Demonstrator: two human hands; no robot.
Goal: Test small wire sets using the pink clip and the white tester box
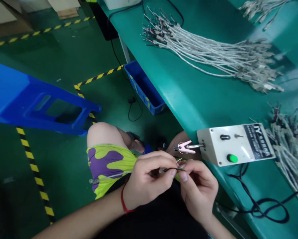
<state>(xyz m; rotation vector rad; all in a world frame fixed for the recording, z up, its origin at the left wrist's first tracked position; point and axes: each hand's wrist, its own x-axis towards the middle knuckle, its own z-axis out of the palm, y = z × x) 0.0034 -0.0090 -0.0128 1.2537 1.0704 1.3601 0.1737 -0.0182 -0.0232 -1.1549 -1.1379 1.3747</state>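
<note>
My left hand (149,179) pinches a thin cable (109,177) near its stripped end. The cable runs back past the wrist with the red string, and its clear connector (91,181) hangs over my lap. My right hand (198,187) pinches the fine dark and white wires (179,168) at that end, its fingertips close to those of the left. Just beyond the hands, a pink clip (186,147) sticks out on a metal shaft from a white box (238,144) with a green button, a black knob and a small switch.
A large bundle of white cables (208,49) lies on the green table (193,93); more cables (290,149) lie at the right edge. Black cord (263,202) loops near the box. A blue bin (146,88) sits below the table, a blue stool (39,96) at left.
</note>
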